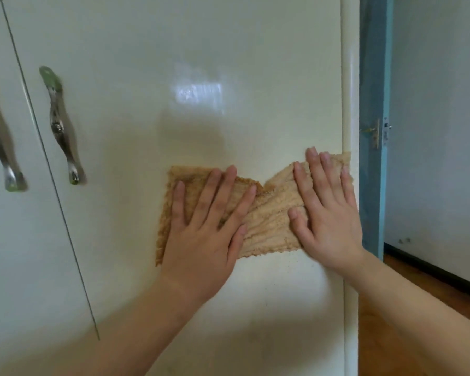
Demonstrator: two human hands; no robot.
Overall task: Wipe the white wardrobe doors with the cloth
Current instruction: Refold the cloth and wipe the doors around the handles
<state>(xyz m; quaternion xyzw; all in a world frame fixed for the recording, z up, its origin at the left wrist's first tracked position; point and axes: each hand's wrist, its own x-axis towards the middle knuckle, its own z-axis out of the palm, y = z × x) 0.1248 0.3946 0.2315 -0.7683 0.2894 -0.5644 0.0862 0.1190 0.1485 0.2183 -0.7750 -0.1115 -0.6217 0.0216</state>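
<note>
Against the right-hand wardrobe door (201, 63), the left hand (204, 226) and right hand (326, 213) lay flat with fingers spread, pressing a tan cloth (269, 213) whose long axis ran sideways, bunched at the middle. Farther left hung two metal handles (61, 126); beyond the right edge stood a blue door frame (375, 77).

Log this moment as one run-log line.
phase: wiping | left hand: flat on cloth | right hand: flat on cloth | surface: right wardrobe door | handles: untouched
</note>
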